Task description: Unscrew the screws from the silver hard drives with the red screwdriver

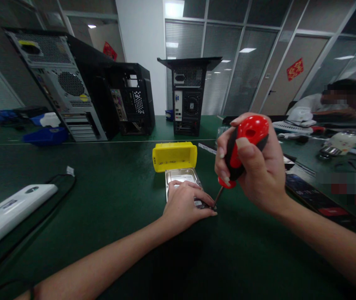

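A silver hard drive [182, 173] lies flat on the green table in front of me. My left hand [184, 198] holds it down, with the fingers across its top and the thumb along its near right corner. My right hand [256, 166] is wrapped around the thick red and black handle of a screwdriver [236, 152]. The screwdriver leans, and its thin shaft points down to the drive's near right corner, beside my left fingertips. My fingers hide the exact spot at the tip and much of the drive.
A yellow plastic bin [174, 146] stands just behind the drive. Black computer cases [190, 98] stand farther back. On the left lies a white power strip [15, 212] with a black cable. A dark phone-like slab [322, 200] lies right. Another person [331, 100] sits at far right.
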A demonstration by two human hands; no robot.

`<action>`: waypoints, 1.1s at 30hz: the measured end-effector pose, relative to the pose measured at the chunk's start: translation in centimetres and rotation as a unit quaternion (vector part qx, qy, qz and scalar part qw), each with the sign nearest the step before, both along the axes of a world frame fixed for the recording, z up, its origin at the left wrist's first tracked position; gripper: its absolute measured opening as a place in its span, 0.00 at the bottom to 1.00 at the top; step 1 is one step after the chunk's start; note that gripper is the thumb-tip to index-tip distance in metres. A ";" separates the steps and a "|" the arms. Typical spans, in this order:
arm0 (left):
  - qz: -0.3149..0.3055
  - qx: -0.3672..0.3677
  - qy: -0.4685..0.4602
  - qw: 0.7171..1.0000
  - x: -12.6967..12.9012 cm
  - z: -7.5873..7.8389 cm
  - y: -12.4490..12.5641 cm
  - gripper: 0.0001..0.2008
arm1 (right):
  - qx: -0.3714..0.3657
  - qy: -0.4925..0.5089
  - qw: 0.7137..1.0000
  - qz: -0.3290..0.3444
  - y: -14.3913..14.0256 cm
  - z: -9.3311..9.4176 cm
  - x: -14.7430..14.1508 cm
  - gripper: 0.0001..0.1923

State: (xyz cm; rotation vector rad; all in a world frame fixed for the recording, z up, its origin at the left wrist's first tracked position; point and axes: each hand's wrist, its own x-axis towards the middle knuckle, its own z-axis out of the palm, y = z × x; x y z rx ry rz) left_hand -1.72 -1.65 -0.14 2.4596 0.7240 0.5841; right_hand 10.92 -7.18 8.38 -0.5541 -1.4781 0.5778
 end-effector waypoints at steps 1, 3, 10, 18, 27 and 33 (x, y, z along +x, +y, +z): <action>0.000 -0.002 0.001 1.000 0.0 0.0 0.0 0.06 | -0.001 -0.001 1.000 -0.003 0.0 0.0 0.0 0.09; 0.002 -0.004 0.002 1.000 0.0 0.1 0.0 0.06 | 0.002 -0.004 1.000 -0.011 0.0 0.0 0.0 0.10; 0.003 -0.006 -0.001 1.000 0.0 -0.2 0.0 0.06 | 0.017 -0.004 0.999 -0.036 0.1 0.0 -0.1 0.09; -0.001 0.009 -0.007 1.000 -0.1 -0.2 0.1 0.06 | 0.002 -0.008 0.999 -0.032 0.1 -0.2 0.0 0.10; 0.000 0.004 -0.005 1.000 0.0 -0.2 0.2 0.06 | 0.017 0.011 1.000 -0.012 0.1 -0.1 0.0 0.09; 0.002 0.007 -0.008 1.000 0.0 -0.3 0.1 0.06 | 0.038 -0.005 0.999 -0.016 0.4 -0.2 0.0 0.11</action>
